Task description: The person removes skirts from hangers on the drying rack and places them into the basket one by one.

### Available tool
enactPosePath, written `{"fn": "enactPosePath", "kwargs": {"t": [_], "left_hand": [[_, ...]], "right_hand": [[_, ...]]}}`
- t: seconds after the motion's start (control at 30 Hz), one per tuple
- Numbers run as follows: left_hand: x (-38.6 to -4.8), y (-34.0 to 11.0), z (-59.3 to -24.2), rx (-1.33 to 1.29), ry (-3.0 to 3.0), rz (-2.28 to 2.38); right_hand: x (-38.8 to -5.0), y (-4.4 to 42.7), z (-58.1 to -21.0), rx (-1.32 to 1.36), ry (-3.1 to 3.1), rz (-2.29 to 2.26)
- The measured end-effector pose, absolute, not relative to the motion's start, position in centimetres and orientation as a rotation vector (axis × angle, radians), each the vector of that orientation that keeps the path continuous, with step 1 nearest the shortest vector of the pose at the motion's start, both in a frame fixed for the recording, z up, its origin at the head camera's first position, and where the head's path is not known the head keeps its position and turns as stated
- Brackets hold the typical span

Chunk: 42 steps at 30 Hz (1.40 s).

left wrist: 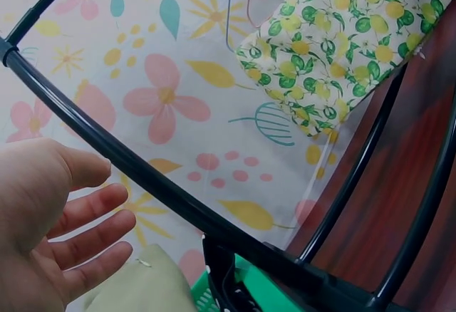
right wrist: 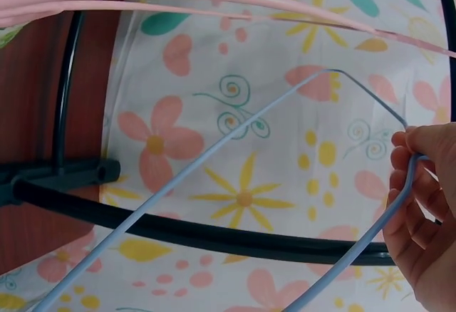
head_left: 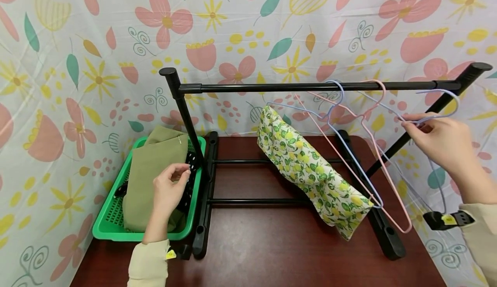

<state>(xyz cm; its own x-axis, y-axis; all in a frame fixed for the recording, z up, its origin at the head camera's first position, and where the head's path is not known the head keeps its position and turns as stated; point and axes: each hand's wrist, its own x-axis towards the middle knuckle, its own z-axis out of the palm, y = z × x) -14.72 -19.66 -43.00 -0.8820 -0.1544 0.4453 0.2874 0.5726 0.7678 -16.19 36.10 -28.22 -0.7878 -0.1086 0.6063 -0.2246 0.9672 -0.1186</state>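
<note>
My right hand (head_left: 446, 142) pinches a blue hanger (head_left: 438, 116) near its neck, at the right end of the black rack bar (head_left: 248, 87). The right wrist view shows the hand (right wrist: 427, 212) with fingers and thumb on the blue hanger (right wrist: 206, 155). On the bar hang a pink hanger (head_left: 372, 138) and another blue hanger (head_left: 347, 146); a lemon-print cloth (head_left: 306, 162) hangs slanted beside them. My left hand (head_left: 168, 187), fingers loosely bent and holding nothing, is over the green basket (head_left: 102, 220) with folded olive cloth (head_left: 145, 183). In the left wrist view that hand (left wrist: 64, 219) is empty.
The rack's left upright (head_left: 188, 123) stands beside the basket, and its right foot (head_left: 382, 231) rests on the dark red table (head_left: 264, 244). Two lower crossbars (head_left: 256, 201) span between the feet. Floral fabric (head_left: 240, 32) hangs behind. Black dotted cloth (head_left: 188, 192) lies in the basket.
</note>
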Motion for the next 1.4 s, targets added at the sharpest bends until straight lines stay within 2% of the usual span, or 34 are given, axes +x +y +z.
{"fn": "enactPosePath", "kwargs": {"t": [0.83,1.4], "left_hand": [[-14.6,-18.6,-44.4,-0.086,-2.391,-1.303],[-14.6,-17.6,-44.7,-0.105,-2.392,-1.400]], "right_hand": [[-19.1,33.7,-26.8,0.234,-2.587,0.229],[-19.6,33.4,-27.5,0.213,-2.717,0.233]]}}
